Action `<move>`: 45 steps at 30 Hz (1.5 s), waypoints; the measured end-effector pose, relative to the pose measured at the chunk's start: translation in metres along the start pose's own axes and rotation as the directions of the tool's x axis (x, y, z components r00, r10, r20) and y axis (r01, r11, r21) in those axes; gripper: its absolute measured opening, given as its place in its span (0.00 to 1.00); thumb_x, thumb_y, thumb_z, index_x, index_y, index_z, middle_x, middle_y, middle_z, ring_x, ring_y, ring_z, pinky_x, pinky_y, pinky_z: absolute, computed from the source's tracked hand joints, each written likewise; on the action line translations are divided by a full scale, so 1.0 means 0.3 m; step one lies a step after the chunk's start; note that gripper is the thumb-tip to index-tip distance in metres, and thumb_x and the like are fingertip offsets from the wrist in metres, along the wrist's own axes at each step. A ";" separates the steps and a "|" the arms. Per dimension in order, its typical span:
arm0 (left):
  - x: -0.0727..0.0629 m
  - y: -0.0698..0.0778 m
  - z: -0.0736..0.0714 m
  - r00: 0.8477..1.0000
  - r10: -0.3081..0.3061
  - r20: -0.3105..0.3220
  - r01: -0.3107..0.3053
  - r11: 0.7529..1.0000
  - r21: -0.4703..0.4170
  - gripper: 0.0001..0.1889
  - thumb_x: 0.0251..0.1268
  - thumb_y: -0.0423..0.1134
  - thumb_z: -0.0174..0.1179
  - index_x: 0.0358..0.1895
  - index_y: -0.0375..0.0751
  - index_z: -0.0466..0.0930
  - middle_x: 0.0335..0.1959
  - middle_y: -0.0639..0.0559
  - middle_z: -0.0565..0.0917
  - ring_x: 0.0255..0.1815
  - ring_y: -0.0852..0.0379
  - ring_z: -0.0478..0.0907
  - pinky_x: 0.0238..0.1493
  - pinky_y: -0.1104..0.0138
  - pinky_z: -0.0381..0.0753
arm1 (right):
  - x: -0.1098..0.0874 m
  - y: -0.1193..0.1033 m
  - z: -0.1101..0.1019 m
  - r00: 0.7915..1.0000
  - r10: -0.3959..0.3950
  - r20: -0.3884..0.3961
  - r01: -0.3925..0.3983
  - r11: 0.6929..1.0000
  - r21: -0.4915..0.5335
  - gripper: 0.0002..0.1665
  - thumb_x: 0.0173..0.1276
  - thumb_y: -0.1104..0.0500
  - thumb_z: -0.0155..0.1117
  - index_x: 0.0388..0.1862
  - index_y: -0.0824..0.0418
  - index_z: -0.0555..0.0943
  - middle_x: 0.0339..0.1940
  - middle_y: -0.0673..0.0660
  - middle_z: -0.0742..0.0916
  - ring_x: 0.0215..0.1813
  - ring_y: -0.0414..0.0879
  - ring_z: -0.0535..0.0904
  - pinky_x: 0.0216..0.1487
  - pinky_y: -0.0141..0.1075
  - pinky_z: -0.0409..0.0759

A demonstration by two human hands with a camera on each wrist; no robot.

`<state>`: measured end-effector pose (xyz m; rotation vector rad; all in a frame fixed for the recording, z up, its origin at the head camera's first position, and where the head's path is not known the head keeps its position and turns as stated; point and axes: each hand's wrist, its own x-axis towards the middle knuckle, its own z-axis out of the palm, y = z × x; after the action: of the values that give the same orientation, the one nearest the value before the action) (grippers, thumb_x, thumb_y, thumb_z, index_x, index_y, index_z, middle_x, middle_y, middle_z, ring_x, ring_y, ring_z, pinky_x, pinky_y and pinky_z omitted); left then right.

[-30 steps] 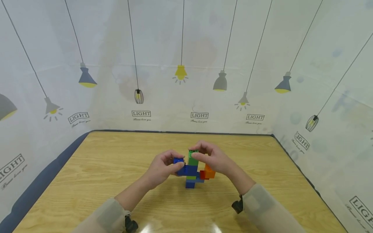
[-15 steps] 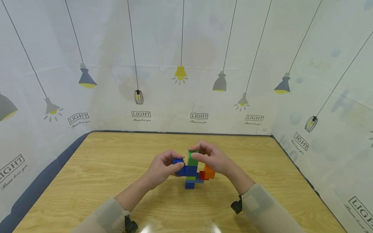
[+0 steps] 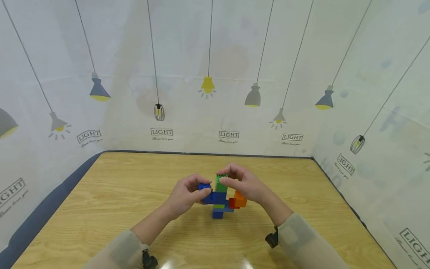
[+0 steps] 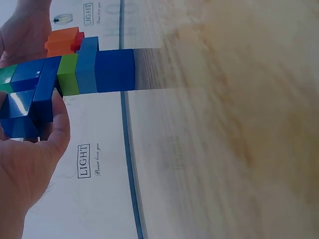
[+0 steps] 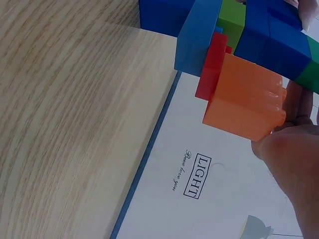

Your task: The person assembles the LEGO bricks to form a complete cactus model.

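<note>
A tower of toy building bricks stands upright on the table, its bottom blue brick (image 3: pixel 217 215) on the wood. Above that come a light blue brick (image 4: pixel 87 67), a lime green brick (image 4: pixel 68 74), dark blue bricks (image 3: pixel 220 197) and a green brick (image 3: pixel 220 186) on top. My left hand (image 3: pixel 183 197) pinches the blue brick (image 3: pixel 203 186) jutting out at the left, thumb in front. With thumb and fingers, my right hand (image 3: pixel 248 185) grips the green top brick. Below the right hand, a red brick (image 5: pixel 213 67) and an orange brick (image 5: pixel 244 97) stick out on the right side.
The wooden table (image 3: pixel 134 175) spreads out on all sides of the tower, with a dark blue edge along its back. Behind it hangs a pale curtain (image 3: pixel 188 112) printed with lamps. Black wrist cameras (image 3: pixel 273 238) sit at both sleeves.
</note>
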<state>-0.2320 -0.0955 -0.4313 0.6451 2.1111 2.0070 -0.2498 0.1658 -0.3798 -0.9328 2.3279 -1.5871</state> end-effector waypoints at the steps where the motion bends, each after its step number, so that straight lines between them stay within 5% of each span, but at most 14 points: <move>1: 0.000 0.000 0.000 1.000 0.002 0.001 -0.002 1.000 0.000 0.15 0.79 0.35 0.67 0.61 0.33 0.84 0.50 0.51 0.87 0.46 0.55 0.85 0.43 0.64 0.93 | 0.000 0.002 0.000 1.000 -0.002 0.000 0.002 1.000 0.001 0.15 0.85 0.54 0.62 0.62 0.61 0.83 0.53 0.61 0.86 0.50 0.54 0.79 0.53 0.39 0.82; 21: -0.008 -0.013 0.001 0.999 -0.027 0.020 0.027 1.000 0.001 0.17 0.80 0.38 0.66 0.64 0.33 0.81 0.54 0.46 0.86 0.49 0.53 0.84 0.47 0.63 0.93 | -0.025 0.002 -0.002 0.999 0.033 -0.011 -0.034 0.996 -0.079 0.18 0.86 0.51 0.62 0.68 0.53 0.83 0.59 0.55 0.88 0.53 0.54 0.83 0.55 0.38 0.85; 30: -0.009 -0.006 -0.003 0.998 -0.059 0.016 0.059 0.998 0.024 0.23 0.80 0.41 0.67 0.71 0.38 0.79 0.61 0.42 0.83 0.55 0.50 0.84 0.51 0.60 0.93 | -0.067 0.019 -0.035 0.996 0.064 -0.060 -0.068 0.996 -0.052 0.23 0.92 0.48 0.52 0.74 0.53 0.81 0.71 0.58 0.85 0.68 0.55 0.83 0.71 0.47 0.83; 39: -0.033 -0.006 -0.026 0.999 -0.006 0.032 0.004 0.999 0.050 0.25 0.77 0.34 0.68 0.72 0.40 0.73 0.67 0.34 0.77 0.65 0.44 0.82 0.54 0.56 0.94 | -0.164 0.076 -0.088 0.987 0.109 -0.119 -0.120 0.988 -0.095 0.19 0.88 0.51 0.60 0.69 0.56 0.83 0.65 0.60 0.88 0.61 0.50 0.86 0.64 0.34 0.86; 45: -0.052 -0.010 -0.042 0.999 0.017 0.032 -0.018 0.999 0.046 0.24 0.77 0.32 0.68 0.70 0.44 0.73 0.71 0.36 0.74 0.71 0.37 0.78 0.56 0.58 0.93 | -0.210 0.120 -0.104 0.986 0.145 -0.077 -0.152 0.984 -0.091 0.17 0.83 0.54 0.67 0.65 0.57 0.82 0.63 0.62 0.87 0.63 0.57 0.84 0.59 0.34 0.88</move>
<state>-0.2236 -0.1135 -0.4358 0.7008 2.1471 1.9486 -0.2291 0.2352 -0.4114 -0.7129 2.4768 -1.4836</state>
